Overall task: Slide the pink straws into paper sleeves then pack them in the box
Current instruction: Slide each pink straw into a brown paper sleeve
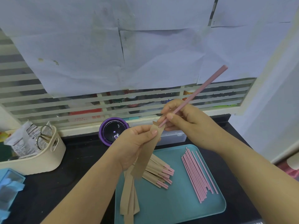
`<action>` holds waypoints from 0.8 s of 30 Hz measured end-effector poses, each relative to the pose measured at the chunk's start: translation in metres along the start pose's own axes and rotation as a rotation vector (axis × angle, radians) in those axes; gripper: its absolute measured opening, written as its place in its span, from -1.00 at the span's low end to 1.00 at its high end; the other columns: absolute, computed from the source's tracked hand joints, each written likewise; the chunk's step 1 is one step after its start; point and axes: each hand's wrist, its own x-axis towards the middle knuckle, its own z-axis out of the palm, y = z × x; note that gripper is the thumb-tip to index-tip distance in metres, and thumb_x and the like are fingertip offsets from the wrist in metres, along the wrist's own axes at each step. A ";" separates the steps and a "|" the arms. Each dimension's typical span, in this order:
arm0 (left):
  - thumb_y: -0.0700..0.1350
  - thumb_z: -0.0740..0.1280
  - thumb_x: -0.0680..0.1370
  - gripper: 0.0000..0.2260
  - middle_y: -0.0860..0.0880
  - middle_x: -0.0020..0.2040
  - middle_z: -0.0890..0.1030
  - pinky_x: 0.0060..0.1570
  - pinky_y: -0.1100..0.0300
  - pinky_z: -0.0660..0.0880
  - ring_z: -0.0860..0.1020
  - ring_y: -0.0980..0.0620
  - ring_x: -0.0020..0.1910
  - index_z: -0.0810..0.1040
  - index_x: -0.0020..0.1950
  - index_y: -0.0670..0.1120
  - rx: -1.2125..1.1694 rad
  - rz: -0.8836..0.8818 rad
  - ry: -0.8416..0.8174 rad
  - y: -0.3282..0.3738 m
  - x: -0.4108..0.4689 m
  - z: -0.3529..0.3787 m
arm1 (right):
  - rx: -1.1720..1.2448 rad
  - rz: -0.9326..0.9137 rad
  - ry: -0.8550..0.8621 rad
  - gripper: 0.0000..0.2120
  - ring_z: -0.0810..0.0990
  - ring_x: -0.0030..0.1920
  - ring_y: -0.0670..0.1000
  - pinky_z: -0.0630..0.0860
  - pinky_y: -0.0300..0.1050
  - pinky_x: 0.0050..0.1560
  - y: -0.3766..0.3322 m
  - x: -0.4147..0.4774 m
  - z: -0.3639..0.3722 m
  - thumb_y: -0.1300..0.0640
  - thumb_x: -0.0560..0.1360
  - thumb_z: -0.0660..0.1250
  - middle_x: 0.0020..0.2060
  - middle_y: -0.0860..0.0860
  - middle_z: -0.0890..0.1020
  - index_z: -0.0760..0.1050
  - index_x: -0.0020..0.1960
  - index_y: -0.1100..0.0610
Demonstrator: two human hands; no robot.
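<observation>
My left hand (137, 143) pinches a brown paper sleeve (145, 157) near its open top end; the sleeve hangs down over the teal tray (178, 207). My right hand (182, 118) grips a pink straw (199, 92) that points up and to the right, its lower tip touching the sleeve's mouth. On the tray lie several sleeved straws (160, 173) with pink ends showing, a row of several bare pink straws (197, 173) to the right, and several empty sleeves (129, 201) at the tray's left edge.
A cream basket (40, 159) with scissors (43, 136) and packets stands at the left. A blue box (8, 189) sits at the lower left edge. A purple round timer (113, 130) is behind my hands, by the slatted window covered with paper sheets. The counter is black.
</observation>
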 end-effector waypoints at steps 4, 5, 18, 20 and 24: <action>-0.15 0.34 0.46 -0.87 -0.03 -0.24 0.66 -0.04 0.15 0.47 0.57 0.06 -0.21 0.65 -0.05 -0.12 0.004 -0.001 0.011 0.001 0.000 0.000 | -0.020 -0.011 -0.001 -0.87 0.64 0.00 -0.10 0.59 -0.10 0.09 0.002 -0.001 -0.001 0.16 0.60 0.15 -0.05 -0.02 0.66 0.44 0.08 0.04; -0.17 0.33 0.49 -0.87 -0.03 -0.25 0.66 -0.06 0.16 0.47 0.57 0.07 -0.22 0.65 -0.05 -0.13 0.000 -0.008 0.010 0.002 0.000 0.000 | -0.022 -0.013 -0.001 -0.87 0.64 0.00 -0.10 0.59 -0.11 0.09 0.002 -0.001 -0.001 0.16 0.60 0.15 -0.05 -0.03 0.66 0.44 0.08 0.04; -0.18 0.30 0.53 -0.84 -0.06 -0.21 0.65 -0.03 0.14 0.46 0.55 0.02 -0.15 0.63 0.04 -0.18 -0.057 -0.023 0.038 0.003 0.001 -0.001 | -0.096 -0.042 0.010 -0.87 0.61 0.00 -0.12 0.57 -0.25 0.08 0.001 0.002 0.001 0.18 0.59 0.16 -0.10 -0.08 0.60 0.49 0.02 0.11; -0.17 0.32 0.51 -0.83 -0.06 -0.21 0.65 -0.01 0.13 0.46 0.55 0.01 -0.14 0.64 0.04 -0.17 -0.076 -0.033 0.046 0.002 0.002 -0.001 | -0.124 -0.038 0.002 -0.87 0.61 0.00 -0.13 0.56 -0.24 0.10 0.002 0.002 0.002 0.17 0.59 0.17 -0.10 -0.09 0.60 0.49 0.03 0.11; -0.16 0.31 0.51 -0.82 -0.04 -0.25 0.66 0.03 0.11 0.44 0.56 0.05 -0.18 0.63 0.06 -0.16 -0.104 -0.062 0.047 0.001 0.002 -0.001 | -0.249 -0.052 0.003 -0.87 0.57 0.00 -0.18 0.54 -0.22 0.12 0.003 0.002 0.005 0.14 0.60 0.17 -0.08 -0.10 0.58 0.49 0.05 0.07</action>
